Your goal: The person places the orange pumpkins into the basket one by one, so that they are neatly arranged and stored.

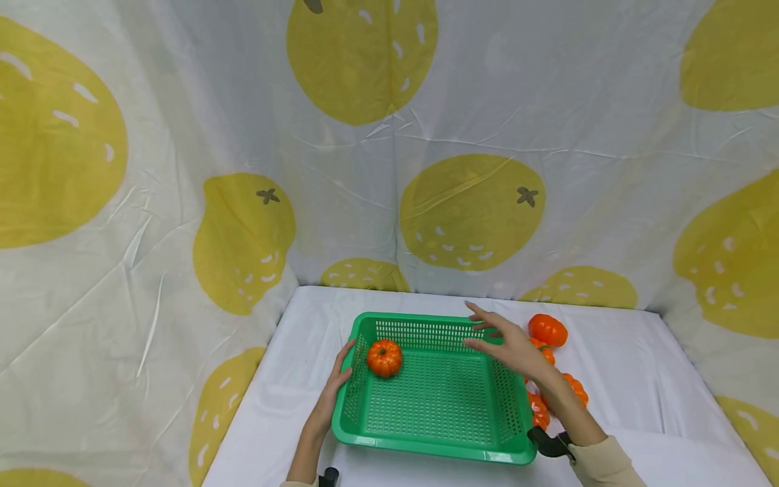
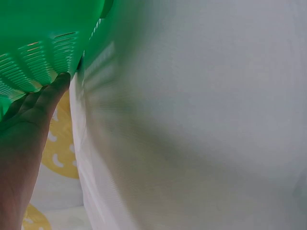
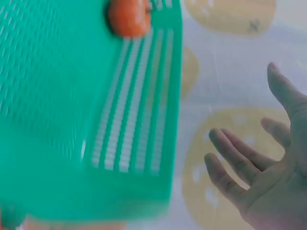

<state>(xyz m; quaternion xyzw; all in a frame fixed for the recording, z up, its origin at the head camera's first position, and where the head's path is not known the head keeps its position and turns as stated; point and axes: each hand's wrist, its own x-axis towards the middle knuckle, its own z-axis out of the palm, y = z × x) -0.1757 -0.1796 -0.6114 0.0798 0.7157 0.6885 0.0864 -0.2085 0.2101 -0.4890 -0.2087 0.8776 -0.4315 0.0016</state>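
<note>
Left hand flat, fingers straight, right hand raised (palm down), fingers spread

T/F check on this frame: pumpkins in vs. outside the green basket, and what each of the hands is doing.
1. One small orange pumpkin lies inside the green basket. True.
2. The left hand touches the basket's left wall from outside. True.
3. The right hand grips a pumpkin. False: its fingers are spread and it holds nothing, hovering over the basket's right rim.
4. The basket is full of pumpkins. False: only one is inside; the other pumpkins lie on the white tabletop to its right.
5. The basket's walls and floor are perforated. True.
</note>
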